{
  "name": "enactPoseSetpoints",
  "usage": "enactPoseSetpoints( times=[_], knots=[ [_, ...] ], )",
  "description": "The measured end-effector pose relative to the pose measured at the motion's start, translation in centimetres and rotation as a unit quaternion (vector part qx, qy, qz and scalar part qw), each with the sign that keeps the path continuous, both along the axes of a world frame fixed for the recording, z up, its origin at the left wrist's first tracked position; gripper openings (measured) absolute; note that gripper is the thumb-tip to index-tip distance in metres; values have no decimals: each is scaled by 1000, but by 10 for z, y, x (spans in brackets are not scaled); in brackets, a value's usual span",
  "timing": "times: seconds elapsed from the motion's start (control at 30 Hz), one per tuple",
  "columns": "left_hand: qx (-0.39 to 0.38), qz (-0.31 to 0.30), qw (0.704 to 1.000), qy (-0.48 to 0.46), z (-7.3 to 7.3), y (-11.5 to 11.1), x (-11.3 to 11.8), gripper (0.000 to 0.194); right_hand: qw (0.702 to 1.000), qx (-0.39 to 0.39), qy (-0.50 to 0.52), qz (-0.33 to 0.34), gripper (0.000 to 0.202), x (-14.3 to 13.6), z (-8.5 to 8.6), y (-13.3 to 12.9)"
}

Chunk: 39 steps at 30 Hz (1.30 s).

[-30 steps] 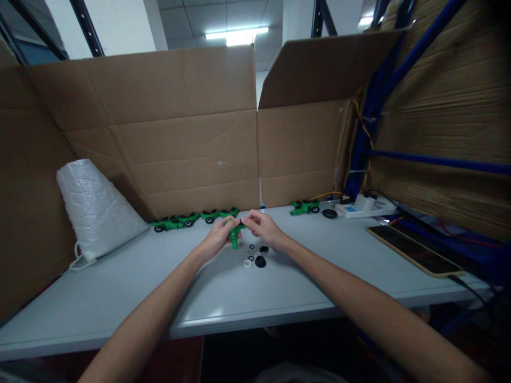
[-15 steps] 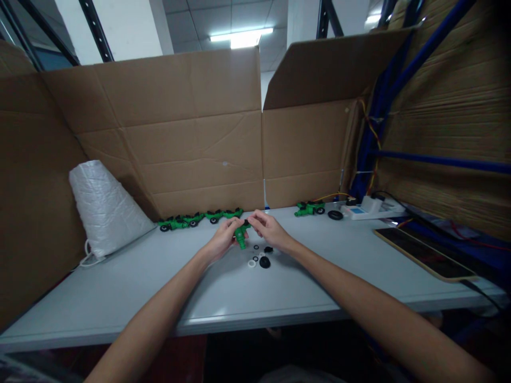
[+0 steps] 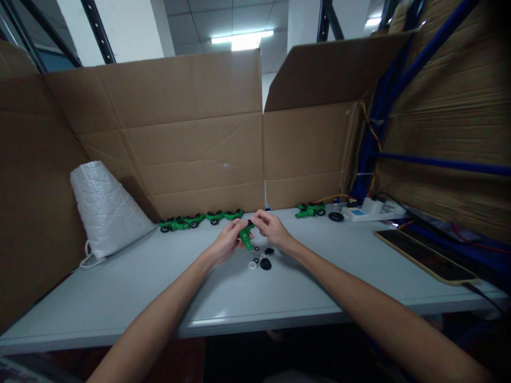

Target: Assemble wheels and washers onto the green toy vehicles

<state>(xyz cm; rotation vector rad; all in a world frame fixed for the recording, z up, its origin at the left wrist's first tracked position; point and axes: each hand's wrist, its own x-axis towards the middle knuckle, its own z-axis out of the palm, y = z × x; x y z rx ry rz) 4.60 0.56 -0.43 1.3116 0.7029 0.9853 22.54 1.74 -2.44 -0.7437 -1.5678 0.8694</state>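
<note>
My left hand [image 3: 225, 242] is closed round a green plastic fitting [image 3: 246, 239], held just above the table with its ridged narrow end pointing down. At the fitting's top, my right hand [image 3: 274, 230] pinches a small black part [image 3: 250, 223], partly hidden by the fingertips. Loose pieces lie on the table below the hands: a round black cap [image 3: 265, 264], a white ring [image 3: 252, 265], a small black piece [image 3: 269, 251] and thin black rings [image 3: 256, 249].
Several green-and-black fittings [image 3: 194, 219] line the back left; another [image 3: 310, 209] lies back right beside black rings [image 3: 336, 216]. A power strip [image 3: 371, 210] and a tablet-like panel [image 3: 425, 255] are at right. A silvery padded bag [image 3: 106, 210] stands left. Cardboard [image 3: 199, 149] walls the back.
The green fitting has shifted slightly right and tilted a little between my hands. My right hand stays at its top, and the loose pieces lie as before.
</note>
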Motion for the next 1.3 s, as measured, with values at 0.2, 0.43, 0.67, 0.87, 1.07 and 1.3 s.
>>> enactPoseSetpoints(
  times=[0.2, 0.43, 0.67, 0.87, 1.07, 1.3],
  knots=[
    [0, -8, 1000, -2, -2, 1, -2, 45, 1000, 9, -15, 5, 45, 2, -2, 1],
    [6, 5, 1000, 8, -2, 0, 0, 45, 998, 47, -39, -9, 42, 3, -3, 0],
    [31, 16, 999, 38, -12, 8, -1, 50, 991, 78, -103, -41, 39, 3, -3, -5],
    [84, 58, 990, 94, -11, 10, -5, 48, 988, 91, -115, -43, 38, 0, -3, -9],
    [89, 99, 987, 94, -11, 14, -8, 49, 985, 88, -120, -87, 34, 1, -9, -5],
    [65, 160, 983, 69, -10, 22, -13, 55, 963, 124, -188, -147, 24, 11, -10, -2]
  ],
)
